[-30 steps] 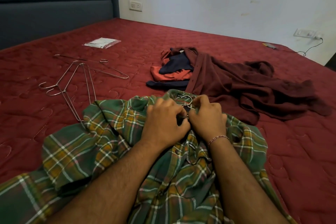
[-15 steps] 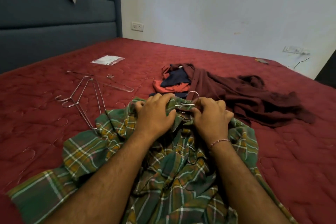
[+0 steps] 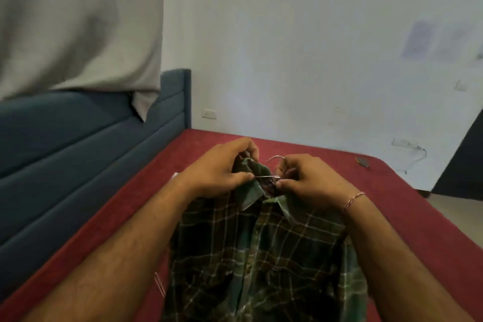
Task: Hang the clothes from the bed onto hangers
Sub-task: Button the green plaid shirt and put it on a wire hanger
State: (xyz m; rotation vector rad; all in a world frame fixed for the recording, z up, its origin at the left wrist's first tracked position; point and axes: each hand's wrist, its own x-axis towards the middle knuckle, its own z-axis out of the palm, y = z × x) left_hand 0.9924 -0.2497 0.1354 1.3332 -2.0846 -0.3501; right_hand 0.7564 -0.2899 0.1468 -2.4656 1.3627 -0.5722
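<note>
Head view: we see the green plaid shirt (image 3: 261,251) held up over the red bed (image 3: 407,217). Left hand (image 3: 222,167) pinches the collar against the wire hanger (image 3: 271,167); right hand (image 3: 308,180) grips the other collar side, fingers curled. The hanger's hook pokes out between both hands.

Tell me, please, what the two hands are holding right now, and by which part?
Both hold the green plaid shirt at its collar: the left hand pinches the left collar side, the right hand the right, either side of the wire hanger hook.
</note>
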